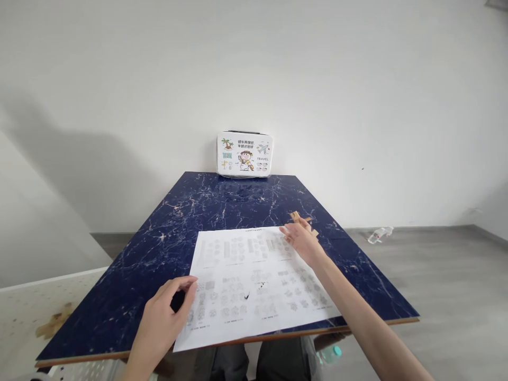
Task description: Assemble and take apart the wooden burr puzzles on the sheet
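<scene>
A large white printed sheet of paper [238, 328] lies on the dark blue marble-patterned table [222, 203], its lower edge reaching over the front rim. Faint rows of small diagrams cover it. At its left edge is my left hand [164, 304], thumb and forefinger pinched together on the margin. My right hand [304, 241] is over the upper right corner, with its fingers curled. Tan wooden pieces [294, 216] with a dark mark stick out around those fingers. Whether they are one object or several is hidden by the hand.
A white cartoon-printed case [244, 154] stands at the table's far end against the wall. On the floor to the right lies a clear plastic item [380, 235]. Below the front edge is a bottle with a teal cap [337, 351]. A pale perforated surface [24, 312] is at the left.
</scene>
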Available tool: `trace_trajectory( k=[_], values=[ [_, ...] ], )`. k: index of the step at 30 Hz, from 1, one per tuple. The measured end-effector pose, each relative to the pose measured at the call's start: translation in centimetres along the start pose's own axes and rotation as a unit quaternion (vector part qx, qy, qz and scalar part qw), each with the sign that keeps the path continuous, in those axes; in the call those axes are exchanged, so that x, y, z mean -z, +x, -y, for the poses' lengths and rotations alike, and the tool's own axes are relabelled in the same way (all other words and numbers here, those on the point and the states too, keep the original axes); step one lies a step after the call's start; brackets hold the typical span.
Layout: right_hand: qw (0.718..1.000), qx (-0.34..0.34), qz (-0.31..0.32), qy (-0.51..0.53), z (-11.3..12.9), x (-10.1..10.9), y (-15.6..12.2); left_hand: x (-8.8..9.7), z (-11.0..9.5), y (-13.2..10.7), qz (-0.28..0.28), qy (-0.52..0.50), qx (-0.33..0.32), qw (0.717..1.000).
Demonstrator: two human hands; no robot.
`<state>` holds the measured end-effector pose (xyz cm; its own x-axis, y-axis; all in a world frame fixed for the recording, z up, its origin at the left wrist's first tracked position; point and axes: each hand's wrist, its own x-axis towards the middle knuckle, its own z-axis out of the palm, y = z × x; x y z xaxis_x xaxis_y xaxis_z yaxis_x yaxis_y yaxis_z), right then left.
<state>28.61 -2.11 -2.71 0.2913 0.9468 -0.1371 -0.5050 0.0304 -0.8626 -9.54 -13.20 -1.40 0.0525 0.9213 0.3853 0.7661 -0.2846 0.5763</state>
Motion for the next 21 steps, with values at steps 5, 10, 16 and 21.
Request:
trace_trajectory(
  k=[5,10,16,21],
  values=[
    [1.000,0.015,-0.009,-0.002,-0.8,0.2,1.1,-0.1,0.1,0.0,-0.006,-0.004,-0.003,1.000],
    [0.999,0.039,-0.007,0.001,-1.1,0.7,0.8,-0.1,0.2,0.0,0.001,0.000,-0.001,1.000],
    [0.997,0.071,-0.016,0.010,-1.0,1.1,0.6,-0.1,0.4,0.1,0.000,0.009,0.002,1.000],
    [0.996,0.086,-0.022,-0.011,-0.9,1.3,0.4,0.0,0.6,0.2,0.001,0.013,0.004,1.000]
  ],
)
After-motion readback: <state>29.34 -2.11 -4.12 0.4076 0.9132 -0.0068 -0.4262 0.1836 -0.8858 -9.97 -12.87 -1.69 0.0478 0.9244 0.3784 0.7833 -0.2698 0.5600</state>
